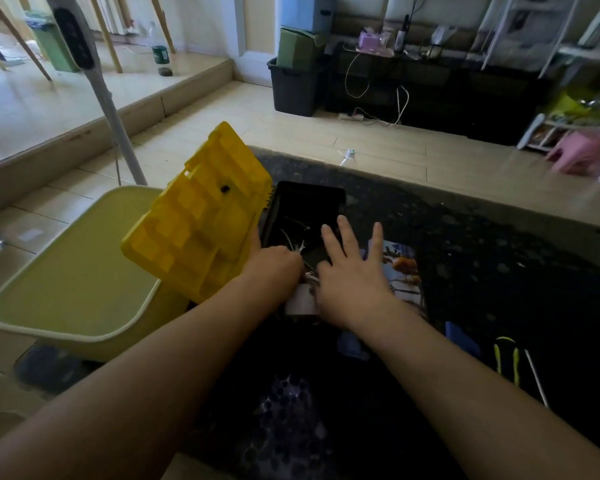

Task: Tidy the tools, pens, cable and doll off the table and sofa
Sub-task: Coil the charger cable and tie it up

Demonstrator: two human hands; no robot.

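Note:
A black toolbox (305, 206) with its yellow lid (201, 223) swung open stands on the dark table (499, 265). My left hand (274, 265) is curled at the box's near edge and grips a white cable (297, 244) whose loose strands reach into the box. The cable's white plug block (300, 303) lies just under both hands. My right hand (354, 271) hovers over the box's near right corner with its fingers spread and straight. Yellow-handled pliers (506, 362), a thin metal rod (536, 375) and a blue object (461, 339) lie on the table at the right.
A pale green side table (66, 278) stands to the left of the toolbox. A colourful printed book (404, 268) lies partly under my right hand. A white pole (118, 133) rises behind the side table. A small white item (347, 155) lies on the floor beyond.

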